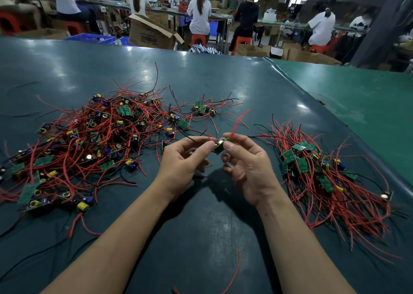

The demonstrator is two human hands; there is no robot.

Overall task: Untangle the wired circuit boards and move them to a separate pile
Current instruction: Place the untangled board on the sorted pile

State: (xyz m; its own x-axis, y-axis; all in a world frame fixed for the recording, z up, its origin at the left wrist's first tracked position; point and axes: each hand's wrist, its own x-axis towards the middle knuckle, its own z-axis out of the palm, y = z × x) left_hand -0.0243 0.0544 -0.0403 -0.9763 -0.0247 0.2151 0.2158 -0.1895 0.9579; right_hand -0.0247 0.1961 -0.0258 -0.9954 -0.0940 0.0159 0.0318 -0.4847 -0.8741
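Held just above the middle of a dark green table point(201, 74), near its front edge: one small circuit board point(220, 147), pinched between the left hand point(183, 162) and the right hand point(248, 166), thumb and forefinger of each curled onto it, remaining fingers loosely bent. Rising from the board past the right forefinger, a blurred red wire point(239, 121). Toward the left edge, a broad tangled heap point(89, 141) of boards and red and black leads; toward the right edge, a neater sorted pile point(324, 173) with wires combed roughly one way; between them toward the back, a small stray cluster point(202, 109). Near the front edge, a loose red wire point(237, 269). Probably light and stiff in the hand, with limp, springy leads apt to snag on neighbours; solder joints and upright yellow and blue parts likely fragile, so best gripped by the bare board edges, not tugged by the wires. Table covering smooth, slightly glossy, scuffed, reflecting overhead lights; a brighter green mat point(357, 97) at the right. Beyond the back edge, a busy workshop: seated workers point(199, 14) in white on red stools point(197, 39), an open cardboard box point(149, 34), blue crates point(89, 38).
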